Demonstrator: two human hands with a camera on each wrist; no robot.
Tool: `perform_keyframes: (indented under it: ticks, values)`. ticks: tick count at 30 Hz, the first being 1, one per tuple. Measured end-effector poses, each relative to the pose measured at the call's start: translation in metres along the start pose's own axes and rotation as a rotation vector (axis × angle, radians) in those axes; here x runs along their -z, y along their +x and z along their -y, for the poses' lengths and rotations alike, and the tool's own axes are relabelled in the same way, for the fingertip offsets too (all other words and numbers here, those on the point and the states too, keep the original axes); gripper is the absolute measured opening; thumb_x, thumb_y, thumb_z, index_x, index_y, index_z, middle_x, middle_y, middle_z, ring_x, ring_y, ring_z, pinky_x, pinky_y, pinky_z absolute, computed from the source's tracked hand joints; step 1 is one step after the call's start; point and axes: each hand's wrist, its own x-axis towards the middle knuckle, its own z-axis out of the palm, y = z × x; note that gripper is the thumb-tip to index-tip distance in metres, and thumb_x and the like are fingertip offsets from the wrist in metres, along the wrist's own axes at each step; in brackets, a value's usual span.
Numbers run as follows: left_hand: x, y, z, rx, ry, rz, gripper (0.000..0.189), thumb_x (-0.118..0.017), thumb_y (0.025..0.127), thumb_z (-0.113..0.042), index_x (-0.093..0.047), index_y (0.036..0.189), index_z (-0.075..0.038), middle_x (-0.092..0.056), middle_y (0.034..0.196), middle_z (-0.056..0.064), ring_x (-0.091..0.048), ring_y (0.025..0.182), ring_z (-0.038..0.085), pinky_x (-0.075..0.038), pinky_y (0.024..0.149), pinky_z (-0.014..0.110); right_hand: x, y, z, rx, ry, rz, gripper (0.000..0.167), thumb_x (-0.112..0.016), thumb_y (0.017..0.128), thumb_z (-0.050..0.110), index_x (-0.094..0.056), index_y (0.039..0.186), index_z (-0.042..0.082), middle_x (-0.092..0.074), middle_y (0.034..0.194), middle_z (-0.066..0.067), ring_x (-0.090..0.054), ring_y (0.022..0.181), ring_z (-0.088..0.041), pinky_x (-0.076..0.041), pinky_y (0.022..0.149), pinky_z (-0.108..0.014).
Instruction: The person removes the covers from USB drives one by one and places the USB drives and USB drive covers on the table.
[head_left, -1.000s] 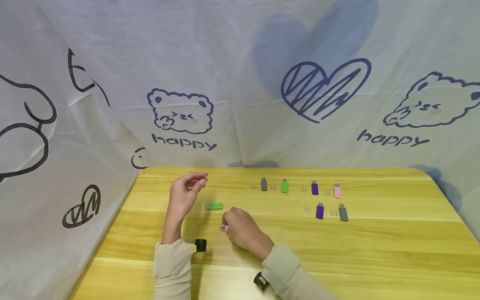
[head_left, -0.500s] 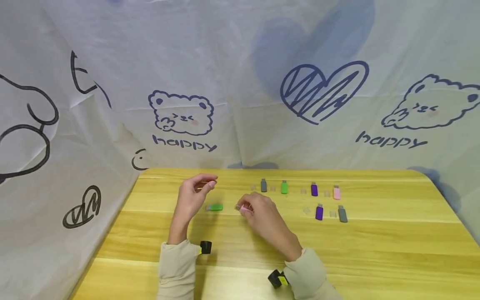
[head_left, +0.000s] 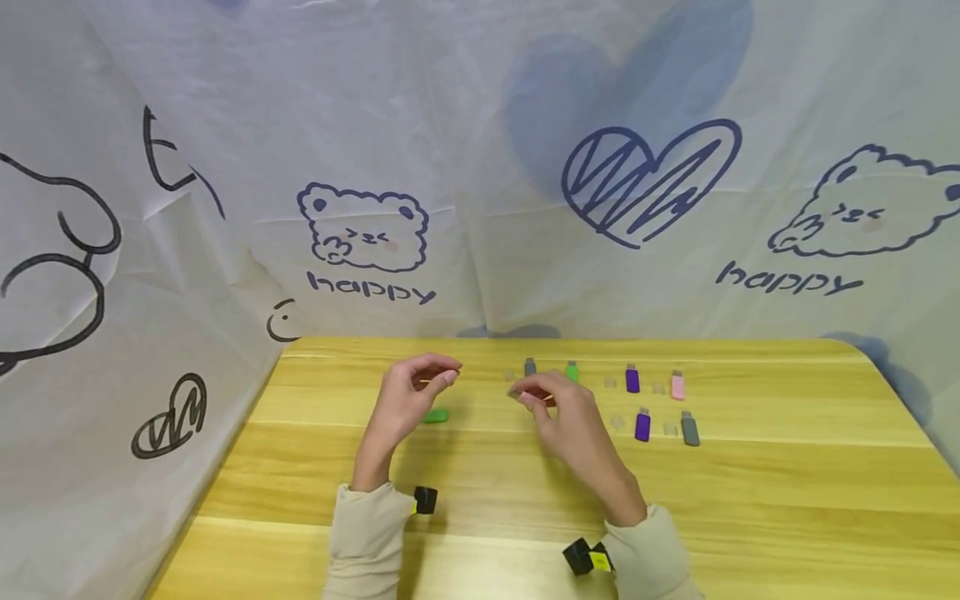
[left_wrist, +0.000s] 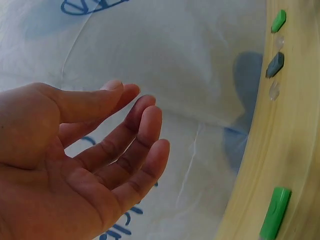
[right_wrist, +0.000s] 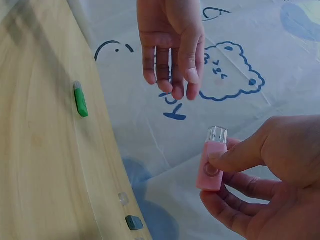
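My right hand [head_left: 577, 421] pinches a pink USB stick [right_wrist: 210, 177] between thumb and fingers, above the table. A clear cap [right_wrist: 217, 134] sits over the stick's plug end. Facing it, my left hand [head_left: 405, 408] is raised with loosely bent fingers and nothing in them. On the table behind the left hand lies a green USB stick [head_left: 437, 415], its plug end hidden in the head view but visible in the right wrist view. A second green stick [head_left: 572, 372] and a grey stick [head_left: 530, 367] lie beyond the right hand, which partly covers them.
Farther right on the wooden table [head_left: 787, 500] lie a purple stick [head_left: 632, 380] and a pink one [head_left: 678, 387], with another purple stick [head_left: 642, 426] and a grey one [head_left: 690, 430] in front. Small clear caps [head_left: 617, 422] lie beside them. A printed cloth [head_left: 495, 167] hangs behind.
My right hand has moved right and away from me, lifting the pink USB stick. The left hand has drifted right and now partly covers the green stick.
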Motion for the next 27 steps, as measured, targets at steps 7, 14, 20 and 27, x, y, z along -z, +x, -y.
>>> perform_keyframes:
  ticks: [7,14,20,27]
  values:
    - [-0.018,0.002,-0.006,-0.038,-0.039,0.087,0.014,-0.071,0.097,-0.007,-0.076,0.11,-0.003,-0.075,0.109,0.01,-0.072,0.1,0.024,-0.059,0.088,0.037,0.004,0.003,-0.002,0.019,0.027,-0.031,0.013,-0.072,0.096,0.005,-0.078,0.107,0.007,-0.072,0.1,-0.002,-0.067,0.088,-0.014,-0.06,0.079,-0.037]
    - [-0.034,0.004,-0.013,-0.029,-0.12,0.185,0.019,-0.072,0.096,-0.004,-0.074,0.115,-0.001,-0.074,0.11,0.011,-0.072,0.097,0.022,-0.059,0.085,0.031,0.004,0.003,0.001,0.041,0.071,-0.061,0.012,-0.075,0.094,0.006,-0.078,0.105,0.004,-0.074,0.096,-0.004,-0.069,0.084,-0.015,-0.061,0.077,-0.037]
    - [-0.042,0.004,-0.017,-0.057,-0.158,0.18,0.015,-0.072,0.096,-0.005,-0.075,0.111,-0.001,-0.074,0.108,0.011,-0.073,0.096,0.022,-0.06,0.085,0.032,0.002,0.004,0.003,0.028,0.09,-0.07,0.012,-0.076,0.093,0.009,-0.08,0.104,0.005,-0.075,0.097,-0.004,-0.072,0.085,-0.017,-0.061,0.078,-0.034]
    - [-0.045,0.004,-0.017,-0.074,-0.17,0.142,0.011,-0.073,0.094,-0.001,-0.075,0.105,0.001,-0.075,0.101,0.013,-0.073,0.09,0.025,-0.06,0.082,0.032,0.002,0.003,0.003,0.025,0.099,-0.067,0.011,-0.076,0.093,0.01,-0.08,0.103,0.006,-0.076,0.099,-0.003,-0.073,0.087,-0.017,-0.061,0.079,-0.032]
